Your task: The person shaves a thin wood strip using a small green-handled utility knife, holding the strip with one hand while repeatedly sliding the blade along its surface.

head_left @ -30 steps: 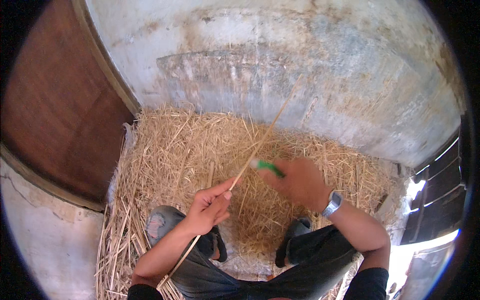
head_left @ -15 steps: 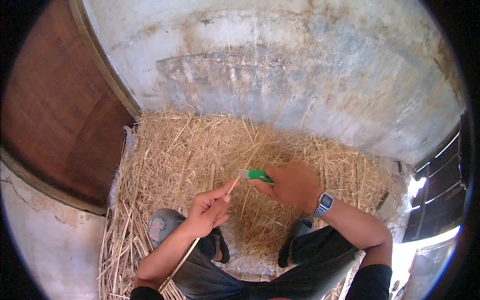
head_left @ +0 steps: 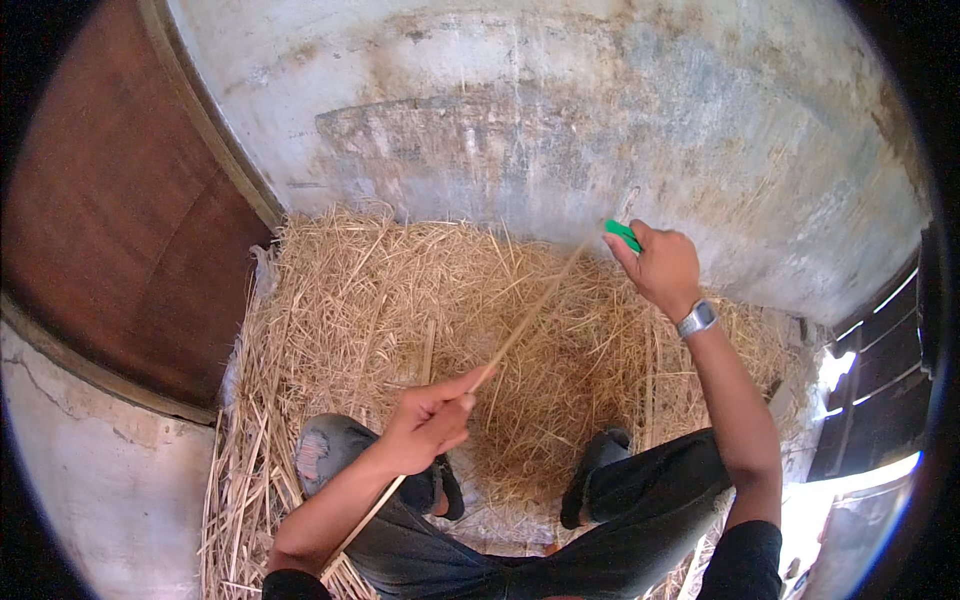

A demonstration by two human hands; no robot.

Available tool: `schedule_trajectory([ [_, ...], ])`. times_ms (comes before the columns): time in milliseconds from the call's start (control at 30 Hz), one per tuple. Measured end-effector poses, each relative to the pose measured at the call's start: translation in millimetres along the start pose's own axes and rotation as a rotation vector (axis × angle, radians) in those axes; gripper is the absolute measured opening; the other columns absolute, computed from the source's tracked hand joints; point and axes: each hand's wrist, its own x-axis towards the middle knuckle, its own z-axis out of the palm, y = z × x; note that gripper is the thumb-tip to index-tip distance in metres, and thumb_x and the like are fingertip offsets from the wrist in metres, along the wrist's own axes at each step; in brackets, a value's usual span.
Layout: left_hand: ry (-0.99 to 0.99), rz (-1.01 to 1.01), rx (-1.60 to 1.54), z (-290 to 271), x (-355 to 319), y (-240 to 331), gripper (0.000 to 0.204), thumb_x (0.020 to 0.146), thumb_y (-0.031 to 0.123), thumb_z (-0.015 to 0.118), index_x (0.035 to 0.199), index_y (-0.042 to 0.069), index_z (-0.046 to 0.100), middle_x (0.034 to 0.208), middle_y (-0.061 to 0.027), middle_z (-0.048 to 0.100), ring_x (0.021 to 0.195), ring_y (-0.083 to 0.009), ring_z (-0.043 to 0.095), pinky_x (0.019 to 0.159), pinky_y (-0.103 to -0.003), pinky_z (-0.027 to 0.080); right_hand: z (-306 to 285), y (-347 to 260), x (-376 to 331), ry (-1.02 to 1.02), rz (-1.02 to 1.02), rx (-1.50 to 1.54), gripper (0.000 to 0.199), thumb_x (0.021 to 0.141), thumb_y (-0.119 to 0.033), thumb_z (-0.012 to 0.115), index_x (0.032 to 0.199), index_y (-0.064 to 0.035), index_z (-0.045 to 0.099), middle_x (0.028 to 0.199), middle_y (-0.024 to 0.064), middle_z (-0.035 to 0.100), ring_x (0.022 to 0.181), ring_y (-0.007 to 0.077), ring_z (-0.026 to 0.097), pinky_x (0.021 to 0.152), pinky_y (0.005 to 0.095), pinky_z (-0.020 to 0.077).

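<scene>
While the person sits with knees drawn up in dark grey trousers (head_left: 620,540), a torn patch showing on the left knee, and dark sandals (head_left: 590,485) resting on the ground, the left hand (head_left: 425,425) is closed around a long thin pale straw stalk (head_left: 525,325) near the middle of the scene, thumb and forefinger pinching it. That stalk runs from beside the left forearm, low at the near left, up through the pinch and slants away to the far right. At its far end the right hand (head_left: 660,265), wearing a silver wristwatch (head_left: 697,319), is raised and clenched on a small green-handled tool (head_left: 622,235); whether the tool touches the stalk's tip cannot be told. Under and around both hands spreads a wide heap of loose yellow straw (head_left: 400,290), reaching to the far wall. Beyond it rises a stained grey plastered wall (head_left: 560,110), and to the far left stands a brown wooden door (head_left: 110,210)
</scene>
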Motion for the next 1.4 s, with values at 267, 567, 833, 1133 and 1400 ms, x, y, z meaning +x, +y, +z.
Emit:
schedule_trajectory([
  [267,0.020,-0.028,-0.039,0.0,-6.4,7.5,0.044,0.104,0.007,0.043,0.147,0.006,0.039,0.059,0.0072,0.026,0.047,-0.0026,0.022,0.044,-0.022,0.023,-5.8,-26.4,-4.9,0.011,-0.112,0.005,0.052,0.097,-0.048,0.052,0.076,-0.0012,0.064,0.054,0.0199,0.056,0.050,0.0364,0.057,0.052,0.0441,0.0452],
  [567,-0.007,0.065,-0.029,-7.9,-17.4,-9.6,0.041,0.104,0.011,0.043,0.146,0.007,0.043,0.054,0.0072,0.027,0.043,-0.0031,0.021,0.042,-0.022,0.022,0.3,99.0,-2.4,0.137,0.392,0.138,0.074,0.095,-0.061,0.043,0.063,0.0043,0.057,0.061,0.0271,0.057,0.061,0.0418,0.058,0.061,0.0473,0.0449],
  [833,-0.062,0.064,-0.015,-1.0,-13.3,-5.7,0.043,0.104,0.013,0.044,0.147,0.005,0.040,0.054,0.0072,0.026,0.043,-0.0036,0.022,0.042,-0.023,0.022,-19.2,-3.9,2.9,0.109,0.412,1.126,0.043,0.094,-0.046,0.063,0.096,-0.0029,0.066,0.051,-0.0059,0.033,0.040,0.0055,0.032,0.040,0.0249,0.0240],
  [1133,-0.150,0.056,-0.031,3.0,-11.4,-6.5,0.045,0.104,0.009,0.043,0.149,0.005,0.036,0.062,0.0078,0.029,0.049,-0.0021,0.025,0.046,-0.022,0.023,-13.5,-28.5,-2.6,-0.024,0.464,1.347,0.018,0.095,-0.026,0.064,0.093,-0.0083,0.062,0.053,-0.0070,0.033,0.039,0.0057,0.029,0.038,0.0243,0.0202],
  [1400,-0.074,0.070,0.023,4.5,-6.8,-5.4,0.044,0.105,0.018,0.044,0.147,0.004,0.039,0.056,0.0076,0.030,0.045,-0.0020,0.027,0.044,-0.021,0.024,-2.6,-64.8,-29.4,-0.255,0.213,1.192,0.016,0.092,-0.020,0.068,0.089,-0.0061,0.061,0.053,-0.0064,0.042,0.041,0.0058,0.035,0.039,0.0251,0.0226],
])
